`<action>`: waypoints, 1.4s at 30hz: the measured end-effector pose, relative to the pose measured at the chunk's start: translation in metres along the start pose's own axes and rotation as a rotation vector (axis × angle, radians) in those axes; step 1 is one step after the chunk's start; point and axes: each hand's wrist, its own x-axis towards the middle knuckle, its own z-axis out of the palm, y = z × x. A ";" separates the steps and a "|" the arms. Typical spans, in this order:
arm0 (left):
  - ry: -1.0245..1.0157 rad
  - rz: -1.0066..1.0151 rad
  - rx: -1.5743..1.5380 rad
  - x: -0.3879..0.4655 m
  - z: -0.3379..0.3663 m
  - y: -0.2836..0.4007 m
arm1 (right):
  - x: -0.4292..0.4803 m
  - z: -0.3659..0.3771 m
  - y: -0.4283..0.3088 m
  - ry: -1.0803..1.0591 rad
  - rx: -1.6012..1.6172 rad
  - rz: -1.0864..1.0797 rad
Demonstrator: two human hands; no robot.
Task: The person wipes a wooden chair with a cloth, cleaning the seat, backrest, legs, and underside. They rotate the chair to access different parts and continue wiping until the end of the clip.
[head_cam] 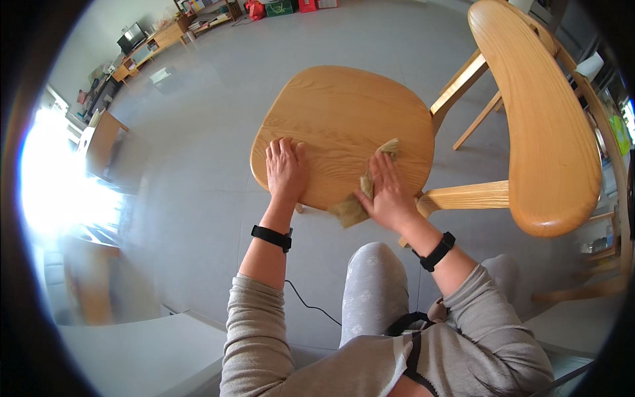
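Note:
A wooden chair's seat [342, 109] lies before me, its curved backrest [545, 124] to the right. My left hand [286, 168] rests palm down near the left edge of the seat, holding nothing. Under my right hand [389, 193], on the near right part of the seat, is a crumpled olive-beige cloth [349, 211]. One end of the cloth hangs over the seat's near edge, and another end sticks out past my fingertips. The palm side of my right hand is hidden.
Beyond the backrest stands more wooden furniture with slim legs [478, 119]. A thin black cable [310, 306] runs beside my knee. Along the far wall are a wooden desk [171, 34] and a red bag [255, 10]. A white surface [144, 347] is at the lower left.

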 end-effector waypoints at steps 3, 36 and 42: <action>0.003 -0.017 -0.050 -0.001 0.000 0.000 | 0.037 0.003 0.000 -0.016 -0.168 0.150; -0.067 -0.015 0.103 -0.001 -0.010 0.011 | 0.030 0.005 -0.022 -0.079 0.072 -0.247; -0.110 -0.004 0.130 -0.004 -0.012 0.013 | 0.029 0.005 -0.024 -0.060 0.061 -0.284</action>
